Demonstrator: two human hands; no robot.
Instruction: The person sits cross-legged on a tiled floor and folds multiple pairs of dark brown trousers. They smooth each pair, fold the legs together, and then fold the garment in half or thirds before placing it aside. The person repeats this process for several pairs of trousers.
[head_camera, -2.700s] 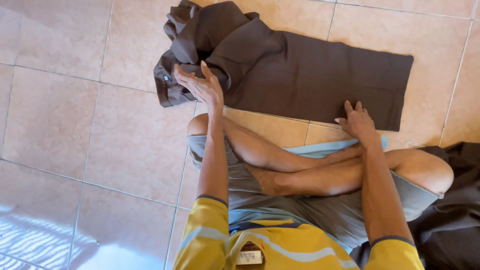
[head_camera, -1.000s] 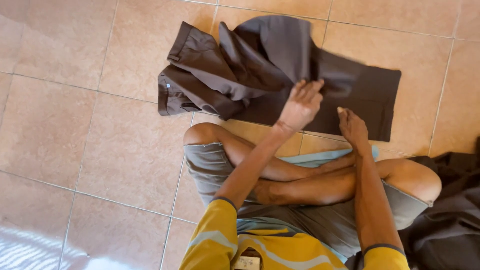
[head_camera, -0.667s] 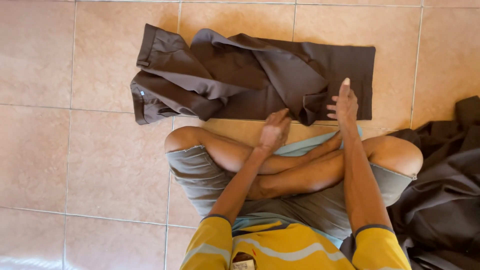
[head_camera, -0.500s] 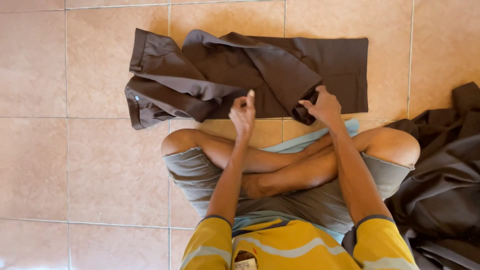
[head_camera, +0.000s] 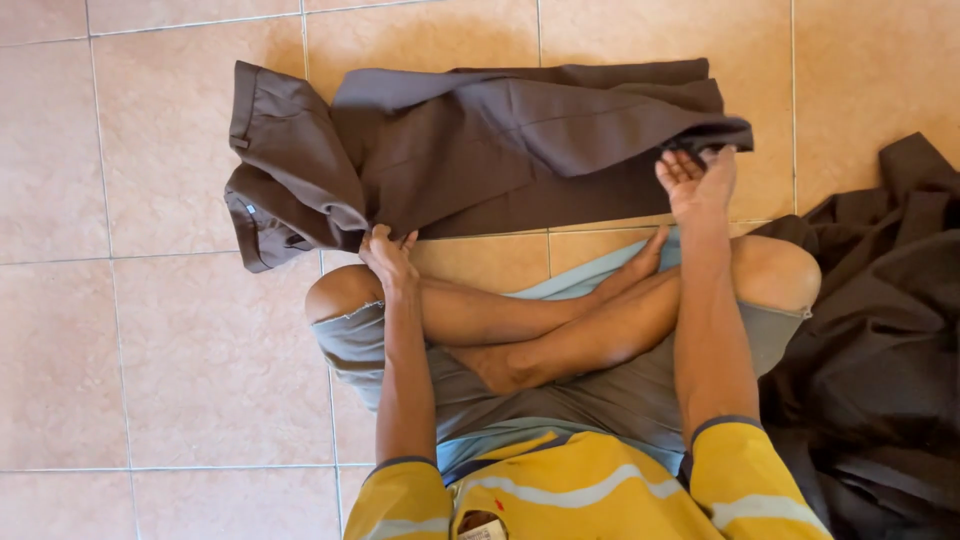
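The floor (head_camera: 150, 340) was laid in large pinkish-beige tiles with pale grout lines; a person sat cross-legged on it, bare legs folded, in grey shorts and a yellow shirt with pale stripes; a pair of dark brown trousers (head_camera: 470, 150) lay spread across the tiles just beyond the knees, waistband to the left and the legs running off to the right, the upper layer rumpled and folded over itself. The left hand (head_camera: 388, 258) was closed on the near edge of the trousers by the waist end, fingers curled into the cloth, just above the left knee; the right hand (head_camera: 695, 180) was at the far right end, its fingers pinched on the leg hem and lifting that corner slightly off the floor, palm turned towards the camera. A heap of dark cloth (head_camera: 880, 340) lay crumpled on the floor to the right, touching the person's right knee and hip.
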